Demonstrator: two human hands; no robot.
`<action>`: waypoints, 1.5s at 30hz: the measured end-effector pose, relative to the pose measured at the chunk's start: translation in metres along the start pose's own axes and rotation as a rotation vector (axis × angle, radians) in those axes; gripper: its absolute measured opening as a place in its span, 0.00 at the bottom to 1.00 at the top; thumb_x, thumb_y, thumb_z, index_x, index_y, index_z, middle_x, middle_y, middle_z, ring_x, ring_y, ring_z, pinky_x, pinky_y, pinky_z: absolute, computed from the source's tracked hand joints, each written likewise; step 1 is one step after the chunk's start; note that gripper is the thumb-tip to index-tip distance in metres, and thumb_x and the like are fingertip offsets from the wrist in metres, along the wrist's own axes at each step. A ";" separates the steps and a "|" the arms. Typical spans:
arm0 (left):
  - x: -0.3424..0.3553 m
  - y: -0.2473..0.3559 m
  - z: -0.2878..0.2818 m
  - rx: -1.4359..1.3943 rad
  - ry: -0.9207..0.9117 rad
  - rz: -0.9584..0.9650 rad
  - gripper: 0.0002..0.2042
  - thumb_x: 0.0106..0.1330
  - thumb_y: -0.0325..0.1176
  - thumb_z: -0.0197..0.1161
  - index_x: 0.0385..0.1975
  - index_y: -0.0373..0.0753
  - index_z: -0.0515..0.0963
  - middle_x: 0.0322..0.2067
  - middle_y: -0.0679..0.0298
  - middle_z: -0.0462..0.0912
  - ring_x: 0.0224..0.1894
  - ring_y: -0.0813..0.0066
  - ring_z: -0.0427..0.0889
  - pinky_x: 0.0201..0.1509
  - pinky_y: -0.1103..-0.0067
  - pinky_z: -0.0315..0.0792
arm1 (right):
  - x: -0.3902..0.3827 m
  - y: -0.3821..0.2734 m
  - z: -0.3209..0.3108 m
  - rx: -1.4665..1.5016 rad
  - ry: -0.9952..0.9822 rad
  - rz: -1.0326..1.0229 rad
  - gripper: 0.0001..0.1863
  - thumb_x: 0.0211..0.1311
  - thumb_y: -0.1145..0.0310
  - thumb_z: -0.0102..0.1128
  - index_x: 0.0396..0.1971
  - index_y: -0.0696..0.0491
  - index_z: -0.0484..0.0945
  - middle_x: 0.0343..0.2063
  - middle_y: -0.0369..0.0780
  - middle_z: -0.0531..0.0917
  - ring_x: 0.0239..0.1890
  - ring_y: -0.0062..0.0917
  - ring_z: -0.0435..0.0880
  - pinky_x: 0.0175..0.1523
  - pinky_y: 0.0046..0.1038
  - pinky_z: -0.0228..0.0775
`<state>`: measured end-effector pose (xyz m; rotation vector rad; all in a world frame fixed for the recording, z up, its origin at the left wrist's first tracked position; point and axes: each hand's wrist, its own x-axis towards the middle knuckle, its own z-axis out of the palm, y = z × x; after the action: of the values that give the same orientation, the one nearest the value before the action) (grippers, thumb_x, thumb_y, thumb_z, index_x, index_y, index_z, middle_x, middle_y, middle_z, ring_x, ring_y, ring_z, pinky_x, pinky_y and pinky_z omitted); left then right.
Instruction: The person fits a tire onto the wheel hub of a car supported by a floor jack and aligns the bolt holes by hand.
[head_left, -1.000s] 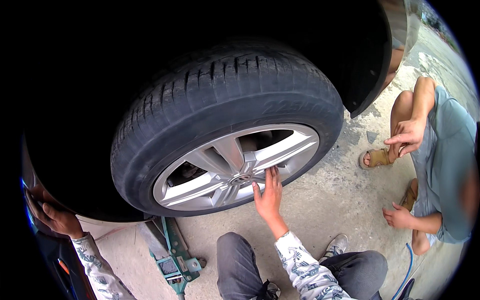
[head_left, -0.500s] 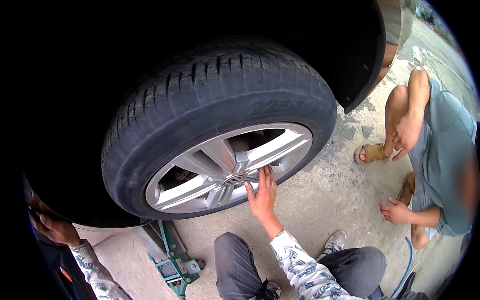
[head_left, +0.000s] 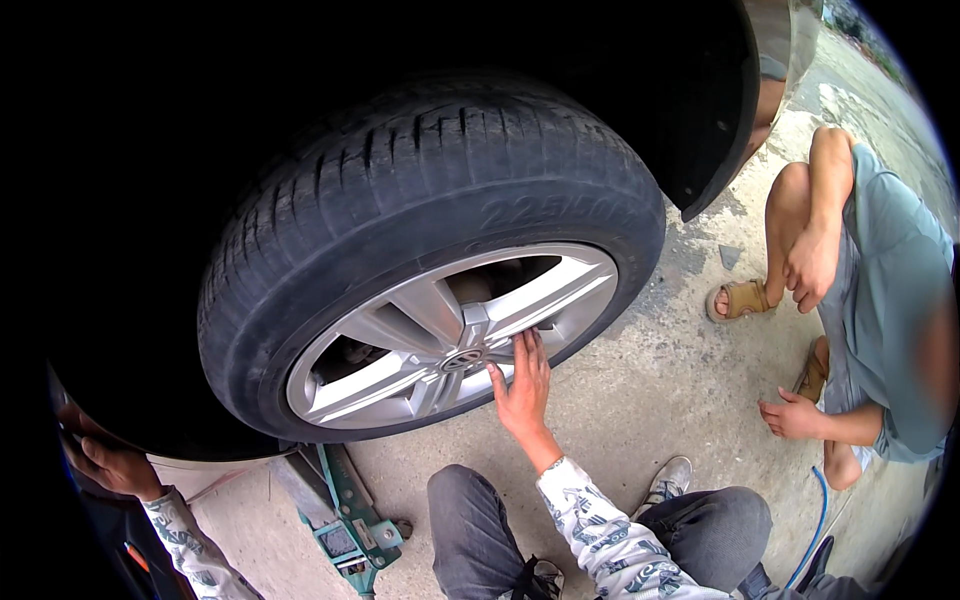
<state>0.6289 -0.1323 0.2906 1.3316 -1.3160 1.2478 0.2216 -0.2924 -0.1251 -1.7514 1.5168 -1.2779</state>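
A car wheel fills the middle, its black tyre (head_left: 430, 195) seated around a silver alloy rim (head_left: 425, 310) with a round centre cap (head_left: 462, 360). My right hand (head_left: 520, 390) lies against the lower right of the rim. Its fingers stretch along a spoke, the thumb beside the cap, and nothing is held. Far to the left, my left hand (head_left: 122, 470) rests on the car's body at the wheel arch, fingers extended and partly lost in shadow. Below the wheel stands a green floor jack (head_left: 350, 525), its upper end hidden under the car.
On the right a person in a grey-blue shirt (head_left: 895, 270) squats close to the wheel. A blue hose (head_left: 815, 525) lies on the concrete ground (head_left: 620, 410) near them. The dark wheel arch (head_left: 715, 130) curves over the tyre. My knees are just below the wheel.
The view has shifted slightly, so the wheel sits a little further left. My right hand keeps its place on the rim. The squatting person's upper hand has lowered its fingers.
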 end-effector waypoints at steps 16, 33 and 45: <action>-0.007 0.019 0.008 -0.032 0.026 -0.111 0.27 0.81 0.51 0.44 0.70 0.39 0.66 0.66 0.54 0.75 0.66 0.59 0.76 0.70 0.66 0.69 | -0.006 0.047 -0.017 -0.016 -0.017 0.060 0.38 0.71 0.58 0.60 0.74 0.59 0.58 0.74 0.52 0.60 0.76 0.49 0.57 0.76 0.46 0.54; -0.107 0.222 0.052 -0.317 -0.566 0.193 0.27 0.77 0.52 0.48 0.68 0.42 0.68 0.70 0.44 0.67 0.74 0.40 0.62 0.76 0.43 0.49 | 0.097 -0.098 -0.143 -0.456 -0.198 -0.464 0.35 0.63 0.62 0.67 0.67 0.61 0.67 0.69 0.50 0.69 0.74 0.43 0.62 0.79 0.46 0.50; -0.207 0.246 0.079 -0.338 -1.043 0.053 0.31 0.64 0.40 0.66 0.67 0.37 0.70 0.70 0.51 0.68 0.75 0.52 0.61 0.79 0.55 0.50 | 0.127 -0.063 -0.140 -0.695 -0.292 -0.794 0.42 0.54 0.52 0.71 0.64 0.61 0.69 0.60 0.50 0.75 0.69 0.44 0.67 0.79 0.43 0.49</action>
<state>0.4028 -0.2009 0.0590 1.7556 -2.1421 0.2498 0.1232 -0.3671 0.0312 -3.0403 1.1873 -0.7393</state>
